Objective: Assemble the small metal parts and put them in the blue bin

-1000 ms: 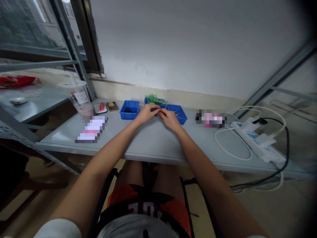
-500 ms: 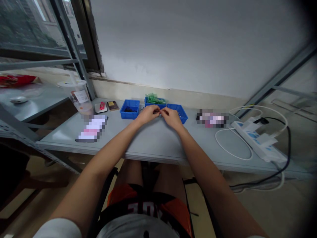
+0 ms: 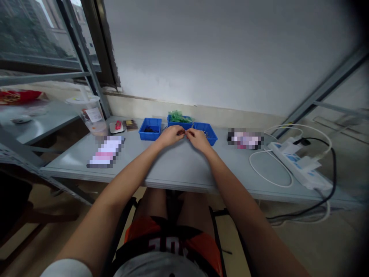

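In the head view, three blue bins stood on the grey worktop (image 3: pixel 178 165): a left bin (image 3: pixel 150 129) with dark parts, a middle bin (image 3: pixel 179 119) with green parts, and a right bin (image 3: pixel 205 132). Two hands met just before them. The left hand (image 3: pixel 170 135) and right hand (image 3: pixel 196 138) each pinched one small part (image 3: pixel 185 133), too tiny to identify, held between both grips' fingertips, above the worktop.
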`<state>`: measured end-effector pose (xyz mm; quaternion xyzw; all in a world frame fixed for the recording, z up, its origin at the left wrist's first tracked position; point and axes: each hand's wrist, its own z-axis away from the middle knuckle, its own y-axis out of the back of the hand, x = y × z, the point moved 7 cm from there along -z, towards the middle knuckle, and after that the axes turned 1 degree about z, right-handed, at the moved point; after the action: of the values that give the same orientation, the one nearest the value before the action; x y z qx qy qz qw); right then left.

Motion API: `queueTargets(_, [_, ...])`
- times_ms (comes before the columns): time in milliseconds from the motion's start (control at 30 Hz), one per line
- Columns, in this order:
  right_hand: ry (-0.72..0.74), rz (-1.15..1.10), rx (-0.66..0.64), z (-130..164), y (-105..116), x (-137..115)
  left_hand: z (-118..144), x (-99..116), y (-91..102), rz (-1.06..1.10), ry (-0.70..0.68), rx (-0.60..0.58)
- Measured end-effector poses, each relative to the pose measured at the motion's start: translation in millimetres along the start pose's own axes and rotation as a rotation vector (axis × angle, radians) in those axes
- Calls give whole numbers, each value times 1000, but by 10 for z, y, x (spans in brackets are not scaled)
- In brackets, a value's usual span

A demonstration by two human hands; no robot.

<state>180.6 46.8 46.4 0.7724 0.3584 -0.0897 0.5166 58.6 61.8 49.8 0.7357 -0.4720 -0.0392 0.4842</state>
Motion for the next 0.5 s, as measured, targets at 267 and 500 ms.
queueTargets(267, [5, -49, 34, -17, -5, 42, 21, -21, -33, -33, 6, -85])
queueTargets(500, [-2, -70, 57, -11, 64, -11, 18, -55, -47, -40, -32, -86])
